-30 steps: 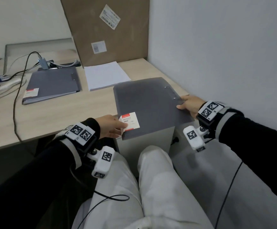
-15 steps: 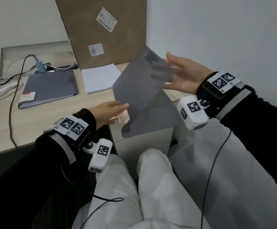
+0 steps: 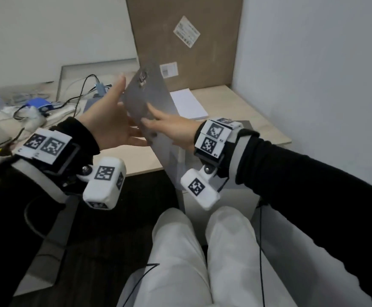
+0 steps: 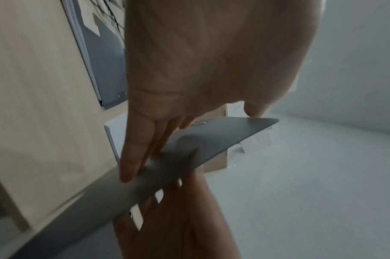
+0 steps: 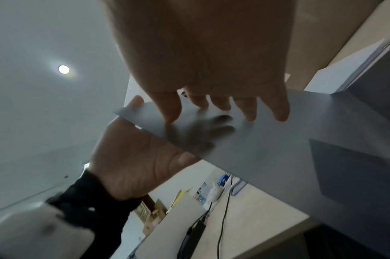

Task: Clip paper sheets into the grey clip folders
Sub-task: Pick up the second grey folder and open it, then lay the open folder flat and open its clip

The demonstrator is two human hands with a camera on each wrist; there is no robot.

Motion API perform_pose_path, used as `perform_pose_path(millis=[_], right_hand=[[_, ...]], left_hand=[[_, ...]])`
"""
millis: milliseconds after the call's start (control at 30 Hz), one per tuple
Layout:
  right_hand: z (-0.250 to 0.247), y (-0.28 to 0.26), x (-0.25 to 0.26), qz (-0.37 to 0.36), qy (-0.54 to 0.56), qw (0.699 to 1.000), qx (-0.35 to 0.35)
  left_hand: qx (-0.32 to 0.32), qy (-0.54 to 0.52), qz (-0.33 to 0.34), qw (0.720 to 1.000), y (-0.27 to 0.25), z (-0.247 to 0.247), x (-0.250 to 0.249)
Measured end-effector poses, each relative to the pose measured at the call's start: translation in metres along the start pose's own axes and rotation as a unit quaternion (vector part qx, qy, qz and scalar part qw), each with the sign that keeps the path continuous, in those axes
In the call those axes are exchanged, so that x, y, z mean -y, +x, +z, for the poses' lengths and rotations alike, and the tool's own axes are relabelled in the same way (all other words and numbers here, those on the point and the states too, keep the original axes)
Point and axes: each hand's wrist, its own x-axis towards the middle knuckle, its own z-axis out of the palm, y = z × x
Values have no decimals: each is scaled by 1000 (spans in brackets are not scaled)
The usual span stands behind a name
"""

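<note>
Folder (image 3: 146, 100) upright in mid-air — flat left hand (image 3: 112, 127), right hand (image 3: 176, 131) sandwiching it.

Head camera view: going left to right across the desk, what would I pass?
Blue gadget among cables → person's left hand → raised grey clip folder cover → right hand → white paper stack → light wooden desk's right edge.

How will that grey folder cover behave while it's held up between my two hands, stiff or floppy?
Probably flexible: the grey folder cover looks thin and bows between the left hand and right hand in the left wrist view. It looks light, since flat fingers alone support it. Its smooth surface may slide with nothing gripping it.
</note>
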Motion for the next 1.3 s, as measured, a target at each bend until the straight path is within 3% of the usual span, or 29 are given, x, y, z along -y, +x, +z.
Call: perform_pose_path(millis=[67,133,233,367,533,633,733,900,1000,1167,1300], right_hand=[[10,5,-4,-14,-33,998,43],[11,7,-8,1,-85,994,68],[0,10,-21,35,-202,976,66],[-17,27,-49,93,-285,953,39],[-28,47,-86,158,-345,925,17],[-31,54,-97,185,-408,894,26],[-34,53,-100,207,-436,874,57],[-35,43,-100,197,-428,879,73],[-27,36,-99,179,-426,883,84],[-16,38,-96,148,-362,917,81],[-38,38,-92,114,-303,946,-6]], left_hand=[[-3,15,-20,1000,-5,-14,-1],[-46,28,-45,998,-8,-29,1],[-112,57,-95,988,-11,-54,15],[-137,71,-177,972,-20,-79,57],[-152,159,-300,928,-24,-97,117],[-168,244,-325,898,-18,-103,124],[-225,302,-289,880,-10,-104,110],[-283,282,-112,910,13,-98,92],[-245,284,-47,926,32,-78,85],[-178,302,-31,936,68,-45,80],[-132,344,-33,929,91,-28,73]])
